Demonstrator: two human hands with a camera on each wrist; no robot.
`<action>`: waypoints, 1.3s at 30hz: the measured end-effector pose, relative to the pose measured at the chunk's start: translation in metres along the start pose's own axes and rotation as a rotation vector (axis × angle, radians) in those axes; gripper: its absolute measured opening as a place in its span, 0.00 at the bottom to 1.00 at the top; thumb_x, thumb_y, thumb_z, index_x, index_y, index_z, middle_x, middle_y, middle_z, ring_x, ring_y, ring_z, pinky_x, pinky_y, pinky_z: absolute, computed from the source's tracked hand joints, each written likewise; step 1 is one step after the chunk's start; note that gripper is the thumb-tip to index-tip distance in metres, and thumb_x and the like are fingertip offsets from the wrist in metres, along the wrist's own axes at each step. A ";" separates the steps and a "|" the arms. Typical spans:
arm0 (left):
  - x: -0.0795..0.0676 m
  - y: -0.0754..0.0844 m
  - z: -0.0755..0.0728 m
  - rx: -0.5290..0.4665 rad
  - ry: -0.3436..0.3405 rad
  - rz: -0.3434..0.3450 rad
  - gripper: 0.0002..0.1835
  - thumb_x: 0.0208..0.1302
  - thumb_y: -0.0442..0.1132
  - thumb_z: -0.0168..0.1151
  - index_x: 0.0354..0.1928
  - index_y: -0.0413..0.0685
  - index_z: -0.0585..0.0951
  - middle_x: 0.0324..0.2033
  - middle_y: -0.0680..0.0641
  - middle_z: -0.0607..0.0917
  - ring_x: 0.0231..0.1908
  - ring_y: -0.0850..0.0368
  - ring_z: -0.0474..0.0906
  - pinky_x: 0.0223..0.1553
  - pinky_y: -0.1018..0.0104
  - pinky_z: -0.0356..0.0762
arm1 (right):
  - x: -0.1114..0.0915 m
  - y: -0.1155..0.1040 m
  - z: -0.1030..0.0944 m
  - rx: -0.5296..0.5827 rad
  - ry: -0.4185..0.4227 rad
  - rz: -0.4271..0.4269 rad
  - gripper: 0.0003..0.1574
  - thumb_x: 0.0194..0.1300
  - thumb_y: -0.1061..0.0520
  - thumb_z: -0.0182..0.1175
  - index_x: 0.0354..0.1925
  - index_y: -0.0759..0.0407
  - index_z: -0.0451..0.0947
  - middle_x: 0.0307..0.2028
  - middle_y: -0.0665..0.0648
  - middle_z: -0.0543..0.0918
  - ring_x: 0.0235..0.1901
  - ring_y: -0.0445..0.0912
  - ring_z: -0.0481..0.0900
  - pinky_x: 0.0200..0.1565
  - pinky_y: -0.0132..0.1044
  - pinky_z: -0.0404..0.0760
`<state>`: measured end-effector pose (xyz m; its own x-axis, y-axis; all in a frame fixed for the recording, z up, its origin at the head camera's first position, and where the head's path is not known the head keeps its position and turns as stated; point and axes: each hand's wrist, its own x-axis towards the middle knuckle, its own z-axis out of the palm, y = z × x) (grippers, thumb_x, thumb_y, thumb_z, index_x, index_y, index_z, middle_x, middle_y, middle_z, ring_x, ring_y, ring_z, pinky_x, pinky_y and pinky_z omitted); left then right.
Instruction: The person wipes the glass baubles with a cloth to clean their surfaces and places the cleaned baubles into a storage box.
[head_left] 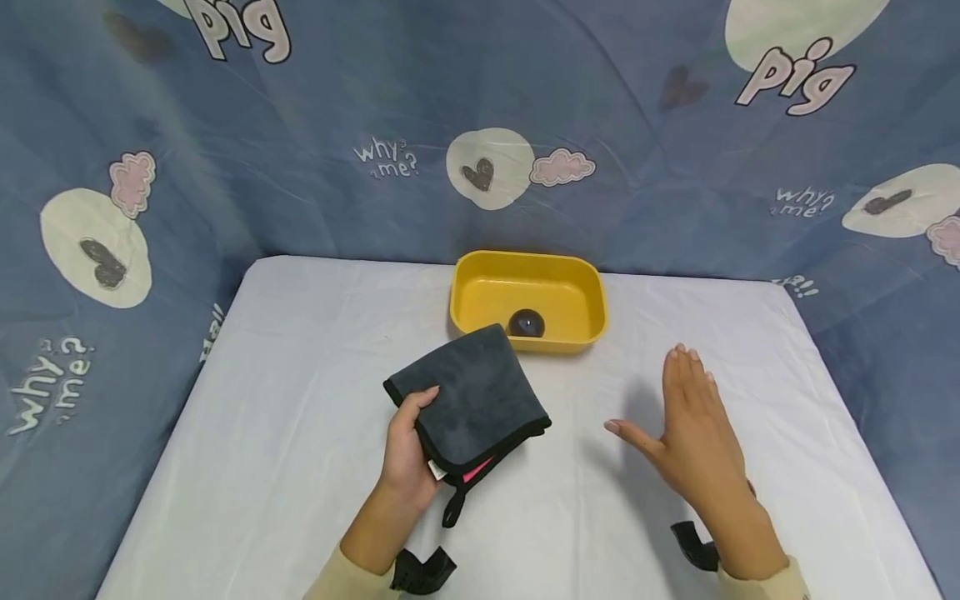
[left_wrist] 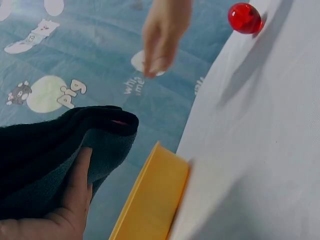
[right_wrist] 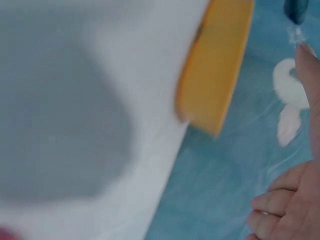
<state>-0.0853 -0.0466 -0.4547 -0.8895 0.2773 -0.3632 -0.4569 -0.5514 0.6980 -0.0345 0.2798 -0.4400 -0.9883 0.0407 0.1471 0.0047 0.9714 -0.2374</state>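
Note:
My left hand [head_left: 407, 463] grips a folded dark grey cloth [head_left: 476, 400], thumb on top and the other fingers underneath. The cloth has black edging, a hanging loop and a glimpse of pink between its layers; it is held above the table. To the right, my right hand [head_left: 697, 433] is raised with straight fingers and the thumb spread, holding nothing. A yellow tray [head_left: 570, 342] stands at the back, with a dark shiny ball [head_left: 527, 323] inside it. In the left wrist view, a red ball [left_wrist: 244, 18] sits on the white surface; the head view does not show it.
A white-covered table [head_left: 247, 467] lies under both hands. Blue printed fabric [head_left: 337, 208] hangs behind it and at the sides. Black straps [head_left: 423, 572] are at both wrists. The cloth's near corner comes close to the tray's front left in the head view.

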 end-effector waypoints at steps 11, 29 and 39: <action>-0.006 0.007 -0.004 0.024 0.058 0.015 0.32 0.75 0.50 0.47 0.77 0.47 0.61 0.63 0.48 0.74 0.54 0.58 0.79 0.54 0.66 0.78 | -0.058 0.046 0.015 0.064 -0.008 0.139 0.76 0.60 0.32 0.74 0.76 0.83 0.47 0.73 0.85 0.54 0.75 0.75 0.48 0.75 0.65 0.40; -0.002 0.003 -0.004 0.019 0.031 0.011 0.35 0.73 0.50 0.48 0.78 0.45 0.58 0.68 0.43 0.69 0.58 0.54 0.76 0.57 0.64 0.77 | -0.082 0.040 0.026 0.071 -0.105 0.584 0.50 0.66 0.50 0.74 0.71 0.77 0.63 0.65 0.81 0.71 0.63 0.75 0.71 0.62 0.69 0.70; -0.006 -0.008 -0.003 0.039 -0.040 -0.023 0.35 0.74 0.50 0.47 0.78 0.45 0.57 0.68 0.42 0.68 0.60 0.53 0.74 0.61 0.63 0.74 | -0.077 0.013 0.038 0.476 0.111 0.560 0.44 0.67 0.45 0.73 0.69 0.69 0.73 0.61 0.74 0.80 0.58 0.67 0.81 0.50 0.30 0.82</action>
<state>-0.0766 -0.0466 -0.4600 -0.8780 0.3214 -0.3547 -0.4763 -0.5141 0.7133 0.0363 0.2802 -0.4909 -0.8359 0.5482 -0.0280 0.4119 0.5927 -0.6921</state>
